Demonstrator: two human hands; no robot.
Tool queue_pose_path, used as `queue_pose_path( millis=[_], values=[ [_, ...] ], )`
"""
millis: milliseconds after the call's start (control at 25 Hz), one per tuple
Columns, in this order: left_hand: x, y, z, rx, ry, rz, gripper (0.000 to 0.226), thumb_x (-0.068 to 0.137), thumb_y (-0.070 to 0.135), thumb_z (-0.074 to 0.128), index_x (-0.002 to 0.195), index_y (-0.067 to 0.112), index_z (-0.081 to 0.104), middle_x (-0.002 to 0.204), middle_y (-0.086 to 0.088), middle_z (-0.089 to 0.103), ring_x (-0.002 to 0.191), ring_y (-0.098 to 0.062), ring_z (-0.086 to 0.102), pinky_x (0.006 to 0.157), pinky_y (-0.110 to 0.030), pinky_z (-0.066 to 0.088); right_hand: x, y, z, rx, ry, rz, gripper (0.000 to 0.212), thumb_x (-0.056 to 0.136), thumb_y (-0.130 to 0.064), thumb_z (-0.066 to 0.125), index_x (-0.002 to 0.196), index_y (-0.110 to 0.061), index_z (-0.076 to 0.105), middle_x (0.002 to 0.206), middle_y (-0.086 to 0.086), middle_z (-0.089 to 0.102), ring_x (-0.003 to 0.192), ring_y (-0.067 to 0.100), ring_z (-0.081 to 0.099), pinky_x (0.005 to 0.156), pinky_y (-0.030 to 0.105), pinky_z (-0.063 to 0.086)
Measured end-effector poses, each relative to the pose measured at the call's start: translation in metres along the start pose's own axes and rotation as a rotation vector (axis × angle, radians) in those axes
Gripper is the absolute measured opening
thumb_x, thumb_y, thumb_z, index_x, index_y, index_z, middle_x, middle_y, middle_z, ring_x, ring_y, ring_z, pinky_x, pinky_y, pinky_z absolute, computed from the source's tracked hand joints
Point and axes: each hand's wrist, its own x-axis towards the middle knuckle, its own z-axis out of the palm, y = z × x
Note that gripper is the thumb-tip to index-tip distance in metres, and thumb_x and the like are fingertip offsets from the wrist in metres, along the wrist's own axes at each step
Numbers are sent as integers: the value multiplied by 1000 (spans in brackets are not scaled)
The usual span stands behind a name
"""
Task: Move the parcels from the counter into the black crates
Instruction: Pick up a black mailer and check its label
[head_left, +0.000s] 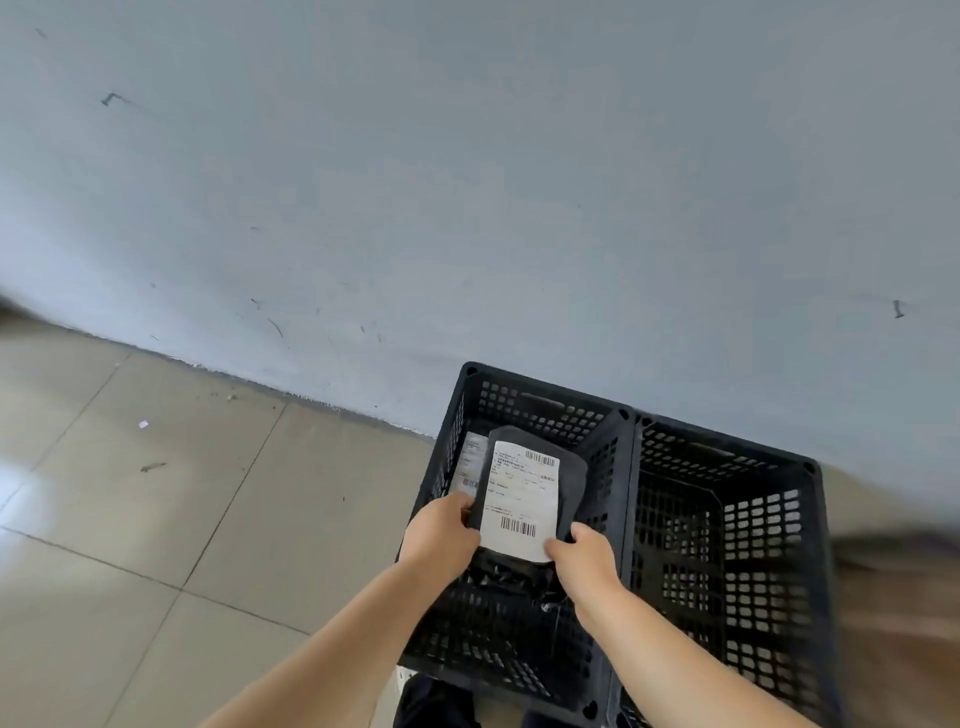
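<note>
Parcels are the job, and one dark parcel with a white label is held over the left black crate. It is gripped at its near end by both hands. The left hand is curled round its left edge. The right hand is curled round its near right corner, with the thumb on the label. Bar codes are printed on the label. A bit farther in, a second parcel with a white label is seen lying inside the same crate, partly hidden. Just beside it, on the right, a second black crate is placed, touching the first. Both crates are set on a tan tiled floor. Behind them a grey wall is seen.
</note>
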Motion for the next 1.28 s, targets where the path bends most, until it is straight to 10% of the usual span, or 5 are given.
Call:
queue_pose_path(
  millis=[200,520,720,1040,1280],
  values=[
    [67,-27,24,102,-72,-57,45,89,8,47,130,24,51,102,10,64,72,-10,57,52,-20,41,68,18,36,38,-24,104,35,93,-7,50,127,-6,55,108,3,66,77,15,59,63,26,41],
    [187,-57,81,246,-22,-98,74,88,1,42,150,27,12,114,-1,59,89,-19,59,69,-31,51,205,25,82,70,-71,135,56,97,-8,48,149,-9,30,148,3,42,103,15,58,80,26,45],
    [244,-76,114,360,-36,-84,81,92,0,40,152,36,0,145,-6,31,124,-22,41,93,-34,48,273,32,116,80,-61,73,34,93,-2,48,123,-14,57,123,6,62,99,21,62,87,34,53],
    [283,-99,149,708,21,-99,89,93,-1,44,150,34,-15,159,-9,-17,113,-18,54,70,-22,54,319,50,149,224,-71,60,37,91,6,46,120,-14,57,113,3,65,86,12,63,65,17,51],
    [308,-104,155,775,-80,64,100,86,-8,50,149,24,-20,149,-4,-40,140,-20,-32,113,-31,27,322,54,148,257,-88,62,49,92,7,45,135,-16,50,131,3,59,79,-4,55,68,17,51]
  ],
)
